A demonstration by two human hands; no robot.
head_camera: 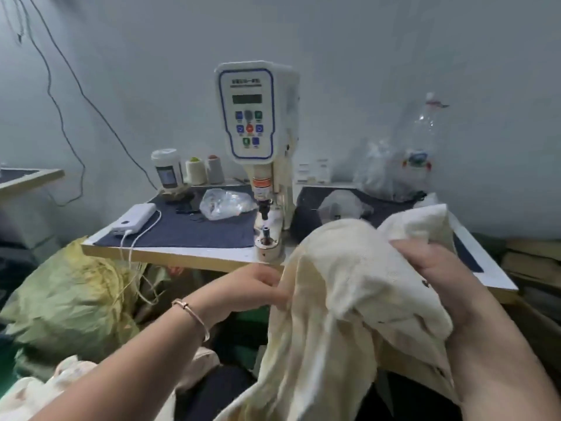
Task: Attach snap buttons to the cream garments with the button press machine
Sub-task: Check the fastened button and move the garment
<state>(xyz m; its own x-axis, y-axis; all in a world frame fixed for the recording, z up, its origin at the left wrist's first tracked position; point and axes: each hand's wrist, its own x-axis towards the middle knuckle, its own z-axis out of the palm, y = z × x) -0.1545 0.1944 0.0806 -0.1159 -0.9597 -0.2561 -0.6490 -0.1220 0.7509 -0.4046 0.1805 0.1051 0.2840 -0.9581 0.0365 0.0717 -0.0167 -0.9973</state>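
Both hands grip the crumpled cream cotton garment (349,287) at lower right of frame; left hand (252,287) lies nearer the white button press machine's die (266,230), up-left of the right hand (437,268)

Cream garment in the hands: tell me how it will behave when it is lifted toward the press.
The cream garment is probably floppy: it drapes and folds between the left hand and right hand. It looks thin, so likely light. Its loose lower part hangs below the table edge and may drag or bunch.
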